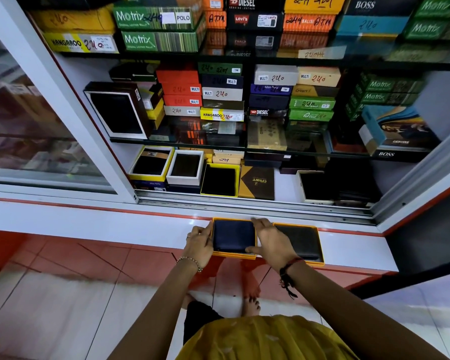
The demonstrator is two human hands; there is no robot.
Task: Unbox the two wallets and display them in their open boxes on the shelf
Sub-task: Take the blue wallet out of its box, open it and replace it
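1. Left hand (200, 245) grips the left edge of an orange box (233, 256) on the white ledge (115, 227).
2. Navy wallet (233, 236) lies inside, between both hands.
3. Right hand (272, 241) clasps the box's right edge, fingers spread.
4. Black wallet (303, 241) lies boxed just beside.

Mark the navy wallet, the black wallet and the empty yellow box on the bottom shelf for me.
navy wallet (233, 235), head view, centre of its cover.
black wallet (303, 241), head view, middle of its exposed cover.
empty yellow box (218, 181), head view, its dark inner floor.
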